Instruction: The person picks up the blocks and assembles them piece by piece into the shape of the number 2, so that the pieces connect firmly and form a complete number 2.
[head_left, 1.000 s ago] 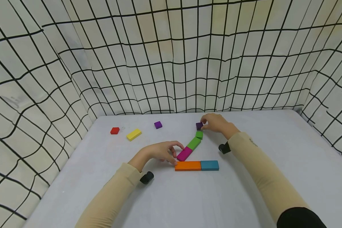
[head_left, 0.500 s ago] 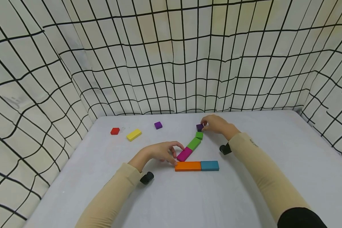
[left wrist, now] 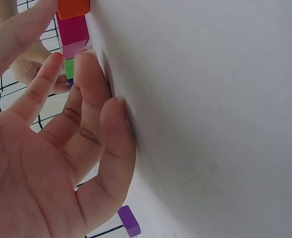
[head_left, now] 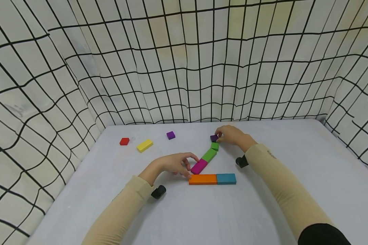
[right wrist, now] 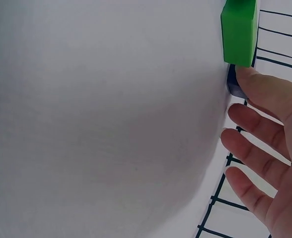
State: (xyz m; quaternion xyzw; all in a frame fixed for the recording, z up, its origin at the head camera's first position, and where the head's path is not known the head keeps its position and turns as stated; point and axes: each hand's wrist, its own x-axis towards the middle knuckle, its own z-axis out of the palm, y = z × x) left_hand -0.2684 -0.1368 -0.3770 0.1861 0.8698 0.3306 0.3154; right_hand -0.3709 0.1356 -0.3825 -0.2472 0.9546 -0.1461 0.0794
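Observation:
My right hand pinches a dark purple block between thumb and forefinger at the far end of a bent row. Its other fingers are spread apart in the right wrist view. Right below that block comes a small green block, then a longer green block and a magenta block. My left hand rests low with relaxed fingers, its thumb at the left end of an orange block and its forefinger at the magenta block. A blue block lies end to end with the orange one.
A red block, a yellow block and another purple block lie loose at the back left of the white table. Black netting stands along the table's back and sides.
My right hand has brought the dark purple block slightly nearer to the small green block, and it now sits lower. The left hand and the other blocks have stayed in place.

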